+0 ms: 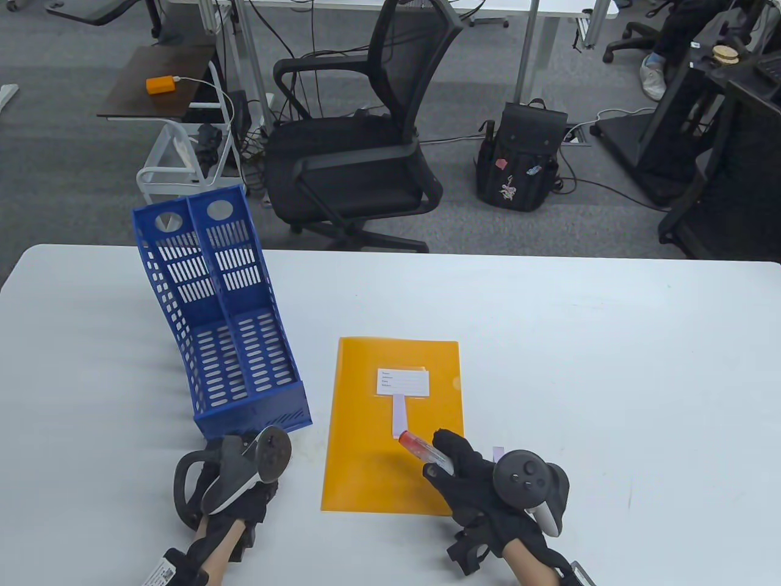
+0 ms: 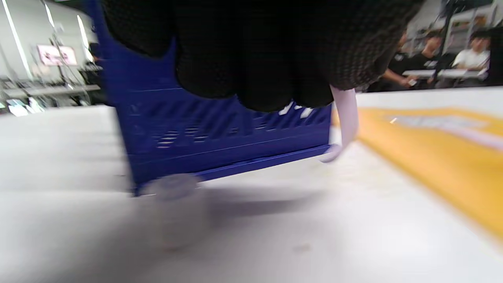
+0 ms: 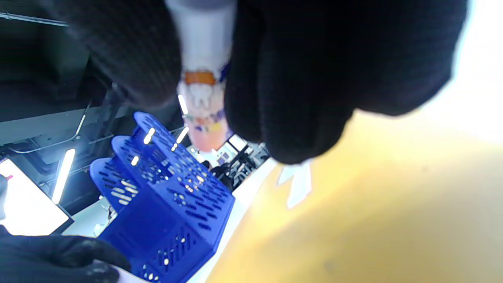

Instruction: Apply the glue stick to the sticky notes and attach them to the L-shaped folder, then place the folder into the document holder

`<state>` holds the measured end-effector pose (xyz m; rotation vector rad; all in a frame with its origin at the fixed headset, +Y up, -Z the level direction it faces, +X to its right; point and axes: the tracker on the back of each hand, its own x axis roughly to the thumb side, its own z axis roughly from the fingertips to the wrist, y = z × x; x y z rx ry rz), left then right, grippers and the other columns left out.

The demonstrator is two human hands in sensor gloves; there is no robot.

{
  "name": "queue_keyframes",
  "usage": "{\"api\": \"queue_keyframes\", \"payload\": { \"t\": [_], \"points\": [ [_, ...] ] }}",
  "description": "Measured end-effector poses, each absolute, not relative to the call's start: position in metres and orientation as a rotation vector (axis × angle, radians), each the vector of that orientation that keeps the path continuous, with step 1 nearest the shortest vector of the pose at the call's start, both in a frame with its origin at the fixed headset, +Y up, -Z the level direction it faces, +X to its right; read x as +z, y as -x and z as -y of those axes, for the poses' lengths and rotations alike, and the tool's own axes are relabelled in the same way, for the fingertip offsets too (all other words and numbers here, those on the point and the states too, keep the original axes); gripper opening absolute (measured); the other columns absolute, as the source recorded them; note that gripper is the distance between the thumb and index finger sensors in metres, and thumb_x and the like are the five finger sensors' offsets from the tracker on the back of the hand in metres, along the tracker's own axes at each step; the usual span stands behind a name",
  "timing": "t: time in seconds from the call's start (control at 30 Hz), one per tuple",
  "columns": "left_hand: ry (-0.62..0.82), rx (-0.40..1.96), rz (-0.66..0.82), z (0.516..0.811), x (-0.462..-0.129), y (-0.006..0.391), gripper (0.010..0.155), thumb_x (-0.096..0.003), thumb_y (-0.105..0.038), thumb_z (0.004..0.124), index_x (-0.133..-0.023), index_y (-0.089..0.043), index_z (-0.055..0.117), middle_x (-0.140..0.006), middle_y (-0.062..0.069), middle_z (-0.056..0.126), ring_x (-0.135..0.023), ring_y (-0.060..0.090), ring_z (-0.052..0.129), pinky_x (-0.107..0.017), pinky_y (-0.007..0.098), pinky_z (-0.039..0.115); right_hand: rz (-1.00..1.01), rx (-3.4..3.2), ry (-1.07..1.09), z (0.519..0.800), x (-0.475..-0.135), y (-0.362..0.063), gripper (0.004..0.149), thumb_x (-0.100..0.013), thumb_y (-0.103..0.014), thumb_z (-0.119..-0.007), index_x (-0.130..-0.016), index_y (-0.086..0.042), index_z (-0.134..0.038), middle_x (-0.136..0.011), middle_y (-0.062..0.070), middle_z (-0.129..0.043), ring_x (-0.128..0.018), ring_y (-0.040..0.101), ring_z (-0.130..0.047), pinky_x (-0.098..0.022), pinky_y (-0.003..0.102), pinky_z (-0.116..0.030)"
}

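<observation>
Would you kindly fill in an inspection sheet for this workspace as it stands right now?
Surface: white table, a few faint marks.
Job's things: orange folder lies flat, with a white label and one pale sticky note on it; blue document holder stands to its left, nothing seen inside.
Clutter: a pale slip beside the right hand.
Grippers: right hand grips the glue stick over the folder; left hand pinches another pale sticky note near the holder.
Cables: several on the floor behind the table.
Surroundings: black office chair, backpack, side table with an orange box.
</observation>
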<state>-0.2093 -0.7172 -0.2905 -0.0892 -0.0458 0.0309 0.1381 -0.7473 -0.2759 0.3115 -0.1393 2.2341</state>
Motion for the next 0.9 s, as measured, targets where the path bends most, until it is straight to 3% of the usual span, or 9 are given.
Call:
{"api": "queue_keyframes", "payload": {
  "t": [0.2, 0.43, 0.7, 0.9],
  "points": [
    [0.213, 0.289, 0.249, 0.717, -0.299, 0.139, 0.037, -0.0467, -0.044, 0.082, -0.079, -0.027, 0.089, -0.094, 0.003, 0.087, -0.092, 0.030, 0.078, -0.071, 0.059, 0.059, 0.324, 2.410, -0.262, 0.736, -0.274, -0.150, 0.058, -0.041, -0.044, -0.092, -0.083, -0.007, -0.084, -0.044, 0.013, -0.100, -0.022, 0.020, -0.103, -0.017, 0.038, -0.089],
    [0.416, 0.351, 0.428, 0.747, -0.306, 0.070, 0.036, -0.0469, -0.044, 0.082, -0.080, -0.030, 0.089, -0.109, 0.006, 0.068, -0.105, 0.033, 0.057, -0.076, 0.063, 0.045, 0.407, 2.433, -0.245, 0.729, -0.272, -0.156, 0.053, -0.041, -0.050, -0.090, -0.072, -0.006, -0.089, -0.028, 0.005, -0.096, -0.008, 0.011, -0.095, -0.007, 0.033, -0.086],
    [0.376, 0.276, 0.310, 0.768, -0.307, 0.067, 0.037, -0.0474, -0.043, 0.082, -0.080, -0.026, 0.089, -0.112, 0.009, 0.062, -0.107, 0.035, 0.050, -0.077, 0.063, 0.041, 0.438, 2.504, -0.370, 0.732, -0.270, -0.141, 0.051, -0.043, -0.052, -0.085, -0.067, -0.007, -0.090, -0.026, 0.004, -0.096, -0.007, 0.012, -0.095, -0.006, 0.033, -0.086],
    [0.382, 0.226, 0.242, 0.777, -0.311, 0.074, 0.037, -0.0474, -0.043, 0.082, -0.080, -0.026, 0.088, -0.109, 0.007, 0.065, -0.104, 0.034, 0.054, -0.076, 0.062, 0.044, 0.404, 2.585, -0.542, 0.738, -0.267, -0.114, 0.047, -0.045, -0.049, -0.082, -0.073, -0.011, -0.089, -0.032, 0.007, -0.097, -0.013, 0.014, -0.097, -0.011, 0.035, -0.087]
  ]
}}
